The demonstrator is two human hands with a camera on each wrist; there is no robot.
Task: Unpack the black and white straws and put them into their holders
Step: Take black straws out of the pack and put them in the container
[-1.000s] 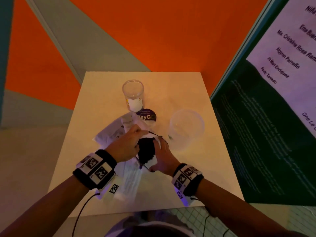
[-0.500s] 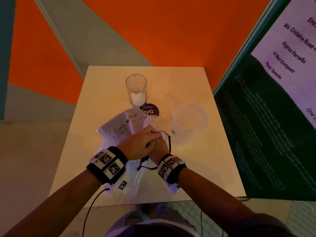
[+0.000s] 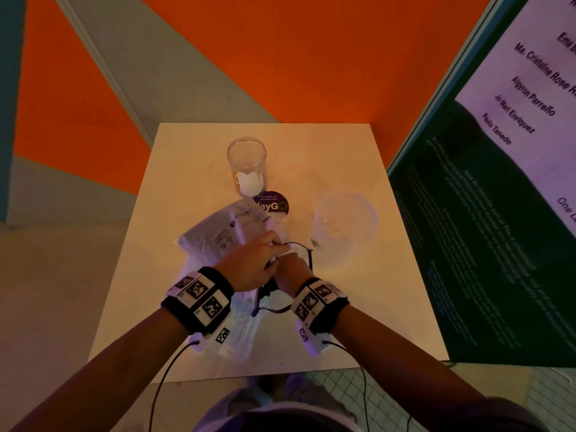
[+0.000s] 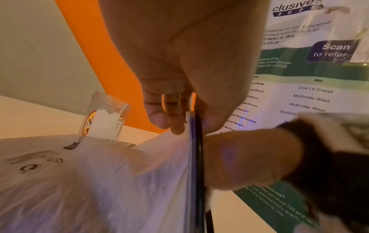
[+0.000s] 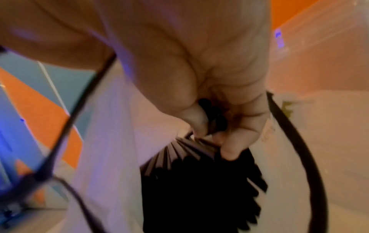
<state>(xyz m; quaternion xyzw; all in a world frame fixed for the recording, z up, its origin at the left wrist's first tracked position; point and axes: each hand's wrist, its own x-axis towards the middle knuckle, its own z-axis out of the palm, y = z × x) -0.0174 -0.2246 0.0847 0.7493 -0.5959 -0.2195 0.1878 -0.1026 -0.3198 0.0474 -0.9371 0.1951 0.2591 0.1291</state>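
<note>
My left hand (image 3: 265,254) pinches the black-rimmed edge of a pale plastic bag (image 3: 307,255) and holds its mouth up; in the left wrist view the fingertips (image 4: 175,126) clamp that rim. My right hand (image 3: 291,269) reaches into the bag. In the right wrist view its fingers (image 5: 229,146) curl round a few black straws, above the packed bundle of black straws (image 5: 199,189). A white pack of straws (image 3: 218,235) lies left of the hands. A tall clear holder (image 3: 247,165) stands behind, and a wide clear cup (image 3: 344,227) stands to the right.
A round dark sticker or coaster (image 3: 272,205) lies beside the tall holder. The small pale table (image 3: 358,307) is boxed in by an orange wall behind and a green-and-white poster panel (image 3: 483,229) along its right edge. Wrist cables trail off the near edge.
My right hand has slid from the bag's mouth down into the bag, covering the black straws in the head view. Both hands have drawn closer together; the left still holds the rim.
</note>
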